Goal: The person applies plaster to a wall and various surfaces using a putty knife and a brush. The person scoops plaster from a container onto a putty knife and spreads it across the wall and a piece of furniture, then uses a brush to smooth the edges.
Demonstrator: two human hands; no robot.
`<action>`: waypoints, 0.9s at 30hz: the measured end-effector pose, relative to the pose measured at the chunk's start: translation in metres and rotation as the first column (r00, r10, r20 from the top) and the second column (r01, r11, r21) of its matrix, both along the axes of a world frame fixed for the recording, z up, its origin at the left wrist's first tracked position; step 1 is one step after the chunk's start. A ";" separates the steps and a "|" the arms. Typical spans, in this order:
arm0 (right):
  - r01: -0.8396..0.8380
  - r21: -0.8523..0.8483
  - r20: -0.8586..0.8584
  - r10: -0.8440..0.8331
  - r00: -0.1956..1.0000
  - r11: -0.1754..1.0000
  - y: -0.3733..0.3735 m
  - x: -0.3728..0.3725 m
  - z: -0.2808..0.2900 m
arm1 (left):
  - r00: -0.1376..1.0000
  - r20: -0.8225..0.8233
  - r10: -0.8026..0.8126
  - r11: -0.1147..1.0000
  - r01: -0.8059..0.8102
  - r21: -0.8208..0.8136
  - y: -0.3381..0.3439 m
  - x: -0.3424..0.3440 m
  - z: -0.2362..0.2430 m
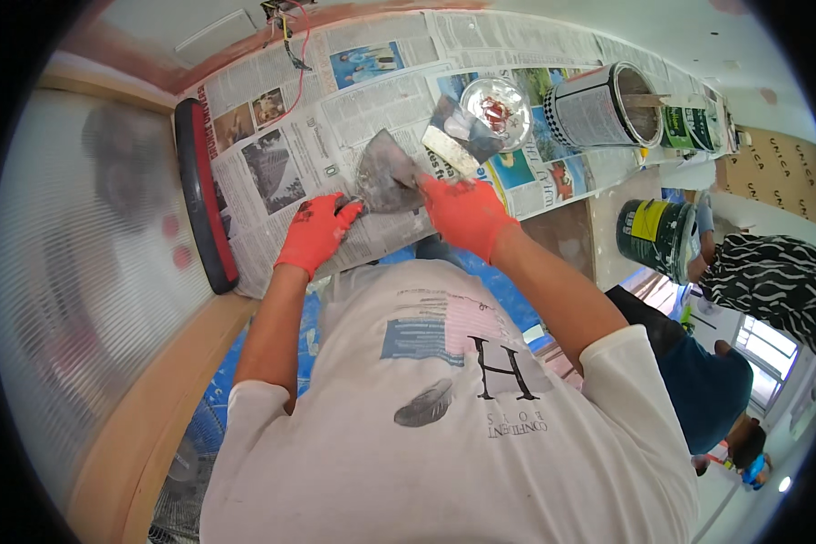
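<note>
My right hand [470, 216], in an orange-red glove, is closed at the narrow end of a grey, smeared putty knife [385, 172]. Its broad blade lies over the newspaper, pointing away and to the left; the handle is hidden in the glove. My left hand [317, 231], gloved alike and stained dark on the fingers, rests on the newspaper [335, 131] with thumb and fingers apart, the thumb close to the blade's left edge. Just beyond my right hand is a whitish, crusted block [451, 151]. Behind it stands a clear plastic bowl [497, 113] with red bits inside.
An open paint can [598, 104] with a wooden stick across it is at the back right. A black and red bar [204, 195] borders the left side. Wires [295, 54] hang at the back. On the right are a dark bucket [657, 238] and other people [762, 281].
</note>
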State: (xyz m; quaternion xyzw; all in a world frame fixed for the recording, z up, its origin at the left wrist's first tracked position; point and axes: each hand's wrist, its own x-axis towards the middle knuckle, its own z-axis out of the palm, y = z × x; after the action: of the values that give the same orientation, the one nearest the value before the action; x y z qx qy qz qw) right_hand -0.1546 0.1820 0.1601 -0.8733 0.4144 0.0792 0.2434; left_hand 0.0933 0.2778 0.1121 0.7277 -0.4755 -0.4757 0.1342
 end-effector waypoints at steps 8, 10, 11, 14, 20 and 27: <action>-0.048 0.134 -0.070 0.058 0.996 0.990 -0.007 -0.005 -0.021 | 1.000 -0.018 -0.016 0.996 0.017 0.083 -0.012 -0.002 0.026; -0.052 0.126 -0.123 0.068 0.990 0.991 -0.022 0.023 0.007 | 0.999 0.040 0.022 0.998 -0.020 -0.064 -0.003 -0.003 0.007; -0.092 0.085 -0.131 0.103 0.986 0.992 -0.019 0.021 0.010 | 0.997 0.067 0.042 0.990 -0.032 -0.141 0.001 -0.002 0.000; -0.184 -0.044 -0.138 0.177 0.975 0.982 -0.018 0.008 0.016 | 0.999 0.006 -0.038 0.994 0.038 0.098 -0.015 -0.001 0.025; -0.071 0.042 -0.143 0.076 0.987 0.997 -0.028 0.027 0.002 | 0.997 0.074 0.011 0.994 -0.003 -0.111 -0.002 -0.003 0.005; -0.086 -0.037 -0.130 0.081 0.988 0.996 -0.031 0.027 -0.003 | 0.997 0.075 0.005 0.993 0.004 -0.120 0.001 -0.005 0.003</action>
State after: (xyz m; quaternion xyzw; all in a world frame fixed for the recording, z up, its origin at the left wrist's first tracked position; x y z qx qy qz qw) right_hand -0.1273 0.1507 0.1569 -0.8879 0.3939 0.1364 0.1943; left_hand 0.0885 0.2789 0.1153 0.7360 -0.5077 -0.4184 0.1597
